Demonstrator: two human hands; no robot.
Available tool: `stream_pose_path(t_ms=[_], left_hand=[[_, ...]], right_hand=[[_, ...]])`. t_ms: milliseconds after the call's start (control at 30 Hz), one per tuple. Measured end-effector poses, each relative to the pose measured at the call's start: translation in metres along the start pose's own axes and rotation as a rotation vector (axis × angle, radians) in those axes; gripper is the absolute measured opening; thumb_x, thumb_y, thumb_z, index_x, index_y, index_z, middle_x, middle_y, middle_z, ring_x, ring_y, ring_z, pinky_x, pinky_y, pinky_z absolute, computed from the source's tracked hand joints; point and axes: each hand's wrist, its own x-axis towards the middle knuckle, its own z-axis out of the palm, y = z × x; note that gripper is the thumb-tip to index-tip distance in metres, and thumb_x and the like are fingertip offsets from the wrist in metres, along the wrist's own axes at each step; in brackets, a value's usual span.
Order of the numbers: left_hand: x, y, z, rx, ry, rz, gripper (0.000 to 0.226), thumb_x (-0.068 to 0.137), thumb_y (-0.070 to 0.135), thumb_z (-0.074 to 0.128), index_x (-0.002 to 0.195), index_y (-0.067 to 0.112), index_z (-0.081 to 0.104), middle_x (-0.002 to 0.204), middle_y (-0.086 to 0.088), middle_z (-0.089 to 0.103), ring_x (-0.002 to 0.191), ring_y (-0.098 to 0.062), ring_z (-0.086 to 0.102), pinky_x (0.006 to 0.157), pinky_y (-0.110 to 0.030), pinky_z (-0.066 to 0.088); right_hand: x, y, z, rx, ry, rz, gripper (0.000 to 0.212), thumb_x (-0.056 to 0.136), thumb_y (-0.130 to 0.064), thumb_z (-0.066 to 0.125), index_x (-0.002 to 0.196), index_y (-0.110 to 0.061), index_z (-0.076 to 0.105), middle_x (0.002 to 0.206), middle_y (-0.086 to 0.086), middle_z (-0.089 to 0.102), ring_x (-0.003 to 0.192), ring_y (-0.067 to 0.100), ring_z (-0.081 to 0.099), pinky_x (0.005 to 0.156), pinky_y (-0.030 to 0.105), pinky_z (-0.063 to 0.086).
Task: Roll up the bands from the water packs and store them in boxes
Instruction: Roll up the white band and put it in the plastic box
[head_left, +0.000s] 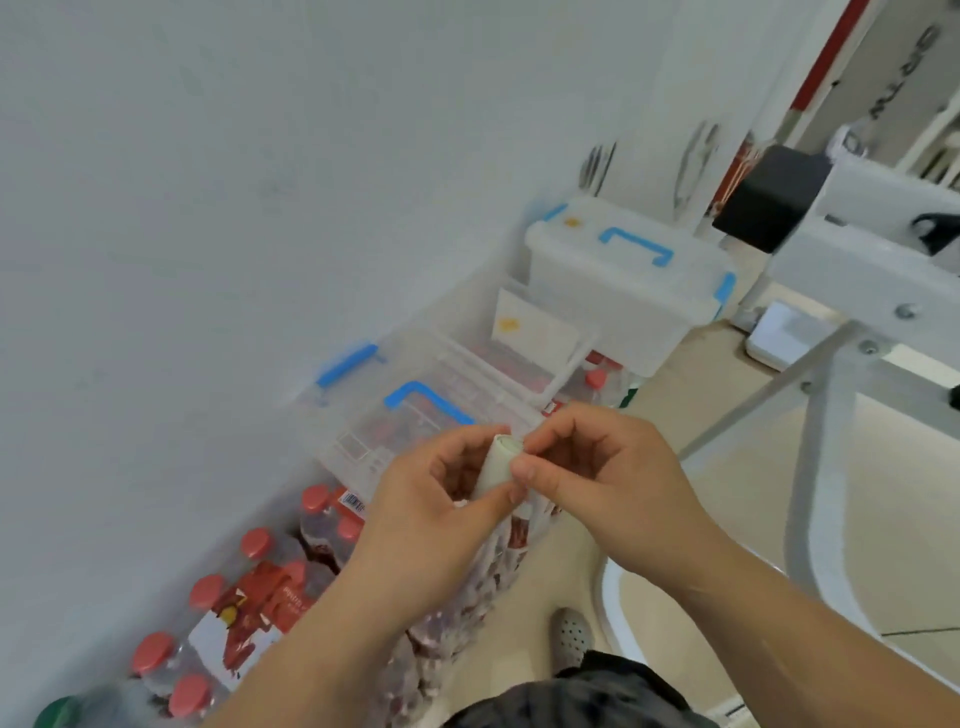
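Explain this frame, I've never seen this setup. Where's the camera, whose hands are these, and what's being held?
There is no machine here. One wide-angle camera sits on a person's head, looking down at their own bare hands. The left hand grips a pale rolled band, and the right hand pinches its upper end with its fingers. Below, along the wall, lie shrink-wrapped water packs with red caps. Beyond them stand two lidded clear boxes with blue handles, a near box and a far box.
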Motion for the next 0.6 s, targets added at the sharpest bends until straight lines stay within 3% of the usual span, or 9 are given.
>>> stream_pose_path(t_ms=[100,167,233,300,367,433,600], left_hand=[[0.025,-0.005,0.016,0.042,0.065,-0.026,0.052,0.089,0.006,0.070,0.121,0.045,0.055,0.083,-0.003,0.073,0.073,-0.015,0.067,0.070,-0.026,0.055],[0.045,-0.010,0.027,0.114,0.122,-0.007,0.047,0.092,0.004,0.066,0.113,0.045,0.057,0.079,0.000,0.070,0.069,-0.017,0.061,0.071,-0.038,0.054],[0.063,-0.016,0.035,0.216,0.150,0.009,0.038,0.094,0.004,0.063,0.102,0.042,0.060,0.072,0.015,0.063,0.066,-0.010,0.054,0.072,-0.043,0.053],[0.080,-0.020,0.043,0.347,0.166,0.013,0.035,0.095,0.008,0.063,0.101,0.043,0.065,0.075,0.017,0.060,0.069,-0.014,0.055,0.074,-0.046,0.053],[0.096,-0.019,0.053,0.420,0.208,0.003,0.037,0.097,0.011,0.061,0.105,0.045,0.071,0.095,0.014,0.069,0.085,-0.011,0.065,0.082,-0.033,0.054],[0.110,-0.018,0.061,0.478,0.268,0.033,0.039,0.097,0.007,0.059,0.103,0.042,0.075,0.104,0.012,0.071,0.100,-0.004,0.065,0.089,-0.018,0.050],[0.129,-0.018,0.070,0.752,0.258,0.035,0.039,0.092,-0.006,0.058,0.087,0.027,0.077,0.084,0.018,0.060,0.085,-0.001,0.060,0.072,-0.005,0.040]], right_hand=[[0.028,0.017,-0.029,-0.008,-0.068,0.033,0.009,0.085,-0.021,0.079,0.092,-0.022,0.074,0.080,0.001,0.074,0.075,0.018,0.072,0.067,0.027,0.058],[0.051,0.035,-0.050,-0.056,-0.083,0.058,0.009,0.086,-0.027,0.078,0.093,-0.026,0.074,0.082,-0.001,0.074,0.076,0.017,0.072,0.068,0.028,0.058],[0.072,0.052,-0.069,-0.096,-0.097,0.075,0.007,0.086,-0.031,0.078,0.092,-0.028,0.074,0.083,-0.003,0.074,0.077,0.016,0.072,0.072,0.031,0.059],[0.091,0.067,-0.086,-0.101,-0.109,0.095,0.007,0.086,-0.030,0.078,0.090,-0.027,0.073,0.082,-0.005,0.073,0.073,0.012,0.071,0.069,0.022,0.057],[0.106,0.080,-0.099,-0.103,-0.129,0.115,0.007,0.086,-0.029,0.079,0.089,-0.028,0.073,0.082,-0.007,0.073,0.069,0.006,0.069,0.064,0.015,0.053],[0.116,0.092,-0.108,-0.130,-0.179,0.125,0.007,0.085,-0.033,0.078,0.088,-0.032,0.072,0.084,-0.011,0.072,0.072,0.004,0.068,0.065,0.017,0.053],[0.136,0.109,-0.113,-0.168,-0.279,0.100,0.011,0.085,-0.036,0.078,0.090,-0.034,0.068,0.095,-0.018,0.065,0.082,0.000,0.064,0.076,0.026,0.055]])
